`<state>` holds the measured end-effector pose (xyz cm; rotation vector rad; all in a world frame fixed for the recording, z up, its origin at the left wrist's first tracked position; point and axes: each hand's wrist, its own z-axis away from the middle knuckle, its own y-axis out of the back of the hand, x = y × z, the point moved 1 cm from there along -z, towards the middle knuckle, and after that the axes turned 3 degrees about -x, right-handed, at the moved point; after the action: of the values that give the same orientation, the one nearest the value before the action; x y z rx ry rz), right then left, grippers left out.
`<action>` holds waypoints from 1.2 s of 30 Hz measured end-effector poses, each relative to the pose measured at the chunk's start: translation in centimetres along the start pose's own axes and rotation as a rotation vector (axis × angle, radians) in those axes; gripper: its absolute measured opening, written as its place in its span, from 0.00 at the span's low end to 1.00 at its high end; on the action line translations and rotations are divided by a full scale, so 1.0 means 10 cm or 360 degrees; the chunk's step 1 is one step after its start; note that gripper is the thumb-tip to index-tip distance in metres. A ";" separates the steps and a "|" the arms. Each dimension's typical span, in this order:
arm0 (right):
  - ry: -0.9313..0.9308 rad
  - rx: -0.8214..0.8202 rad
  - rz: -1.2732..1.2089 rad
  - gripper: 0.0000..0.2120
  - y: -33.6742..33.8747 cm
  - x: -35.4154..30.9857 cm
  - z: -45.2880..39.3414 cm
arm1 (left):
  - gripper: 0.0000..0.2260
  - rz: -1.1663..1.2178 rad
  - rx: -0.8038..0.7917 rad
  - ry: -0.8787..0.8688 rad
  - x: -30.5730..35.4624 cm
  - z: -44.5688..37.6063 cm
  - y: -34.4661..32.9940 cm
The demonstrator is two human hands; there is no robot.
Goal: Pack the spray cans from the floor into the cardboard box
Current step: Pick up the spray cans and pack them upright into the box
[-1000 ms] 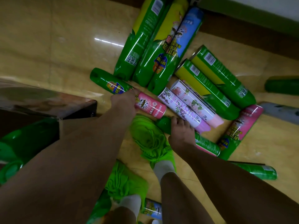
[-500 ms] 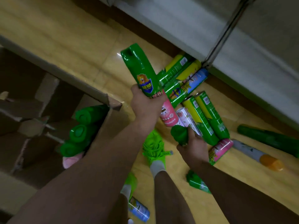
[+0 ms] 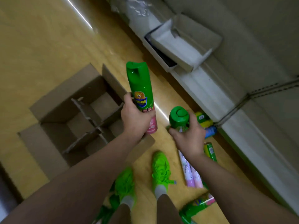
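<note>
Spray cans were up: my left hand [image 3: 135,118] gripped a green-capped can [image 3: 140,88] plus a pink can [image 3: 152,126], my right hand [image 3: 187,136] clutched another green can [image 3: 178,118]. Divided cardboard box [image 3: 53,104] lay left, nearer the left hand.

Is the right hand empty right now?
No, the right hand grips a green-capped spray can, held upright beside the one in the left hand.

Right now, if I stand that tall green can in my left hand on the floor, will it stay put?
The tall green can is slim, so upright it could tip easily. Its round, glossy body would likely roll on the shiny floor once down.
</note>
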<state>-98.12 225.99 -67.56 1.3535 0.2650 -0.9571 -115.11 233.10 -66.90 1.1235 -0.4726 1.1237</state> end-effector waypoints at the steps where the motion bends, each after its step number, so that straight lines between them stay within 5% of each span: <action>1: 0.0075 0.0015 -0.0039 0.37 0.01 -0.21 -0.04 | 0.34 0.0008 0.0035 0.0012 0.01 -0.03 0.15; 14: 0.0400 -0.0339 -0.0204 0.36 -0.77 -1.47 -0.12 | 0.36 -0.0019 0.0332 0.0220 -0.84 -0.34 1.31; 25: 0.0257 -0.0634 0.0046 0.36 -1.95 -0.62 -0.39 | 0.33 -0.0014 0.0025 0.0556 -2.12 -0.57 0.75; 36: 0.0243 -0.0771 0.0407 0.34 -2.45 0.07 -0.45 | 0.34 -0.0167 -0.0444 0.0499 -2.55 -0.85 0.21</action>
<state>-113.39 231.72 -86.36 0.9825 0.4006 -0.5300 -129.34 228.80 -89.39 0.7060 -0.3090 1.0805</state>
